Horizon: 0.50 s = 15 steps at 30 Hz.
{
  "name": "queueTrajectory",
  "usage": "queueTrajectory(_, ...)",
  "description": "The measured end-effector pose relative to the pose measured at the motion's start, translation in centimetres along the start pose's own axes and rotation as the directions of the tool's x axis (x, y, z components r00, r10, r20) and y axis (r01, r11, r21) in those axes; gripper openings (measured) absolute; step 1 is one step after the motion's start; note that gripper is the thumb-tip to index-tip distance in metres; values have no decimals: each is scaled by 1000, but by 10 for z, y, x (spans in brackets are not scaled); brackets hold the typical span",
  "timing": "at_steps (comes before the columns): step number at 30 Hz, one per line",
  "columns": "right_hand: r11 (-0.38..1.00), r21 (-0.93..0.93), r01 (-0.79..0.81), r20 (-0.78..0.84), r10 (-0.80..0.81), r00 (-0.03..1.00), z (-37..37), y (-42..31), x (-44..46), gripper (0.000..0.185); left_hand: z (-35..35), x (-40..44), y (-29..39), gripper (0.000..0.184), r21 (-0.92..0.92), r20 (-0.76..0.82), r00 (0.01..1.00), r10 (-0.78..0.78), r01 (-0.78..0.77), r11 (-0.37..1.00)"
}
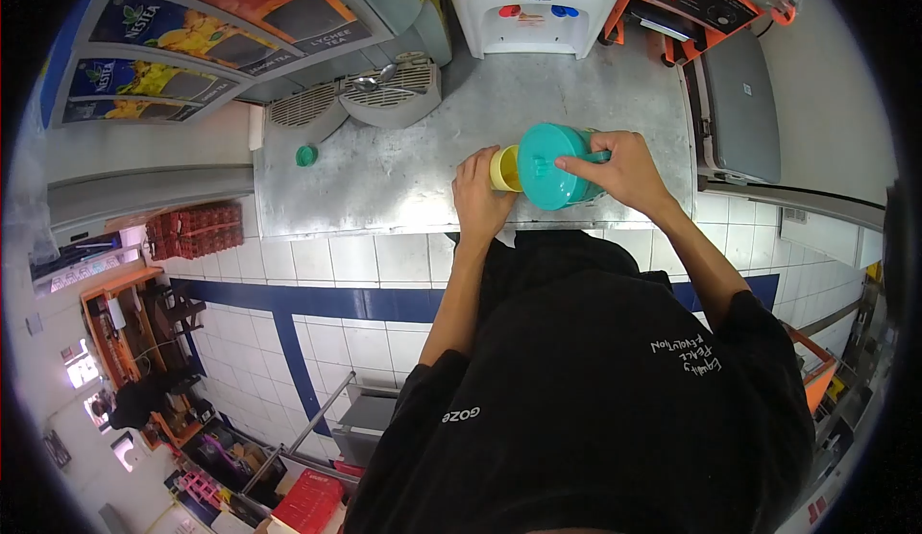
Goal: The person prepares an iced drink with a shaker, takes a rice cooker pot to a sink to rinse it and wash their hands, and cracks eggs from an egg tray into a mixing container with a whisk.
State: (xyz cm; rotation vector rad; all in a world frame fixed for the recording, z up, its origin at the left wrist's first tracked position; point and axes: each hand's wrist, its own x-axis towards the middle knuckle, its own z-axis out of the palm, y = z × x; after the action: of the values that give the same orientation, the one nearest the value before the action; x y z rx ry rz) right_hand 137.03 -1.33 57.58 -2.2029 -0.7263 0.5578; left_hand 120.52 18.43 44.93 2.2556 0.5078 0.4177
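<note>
This place is a drinks corner of a food shop or a canteen. At the top centre of the frame stands a water dispenser (538, 4), on a metal counter (423, 179). The tea machine (206, 30) at upper left has Nestea labels. Below, the floor has white tiles (351, 260).

Your one view looks from your head, steeply down and forward over the metal counter (403, 179). It sits above the near edge, close enough to take in the counter's whole width. Its wide, round-edged field also catches your black shirt (615, 390) and the tiled floor (336, 342) on the counter's near side, and the water dispenser (533, 6) at its far side.
</note>
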Motion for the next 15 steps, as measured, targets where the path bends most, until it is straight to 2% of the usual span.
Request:
queueTrajectory(3,1000,15,18,-35,-17,999,-2,-1,-4,64,4,2,3,75,5,12,1000,8,-8,1000)
queueTrajectory(5,997,-71,26,-46,-29,998,-5,-1,-7,64,8,4,2,75,-13,19,1000,24,-23,1000)
queueTrajectory(9,999,-47,-3,-72,-1,997,-7,10,-10,65,13,8,5,75,-14,66,998,11,-10,1000)
queueTrajectory(11,988,89,-126,-45,131,990,-13,13,-11,65,15,10,5,75,-31,42,998,43,-42,999)
queueTrajectory(15,961,238,-139,-14,146,989,-12,62,-11,61,10,20,8,74,-78,50,998,31,-27,997)
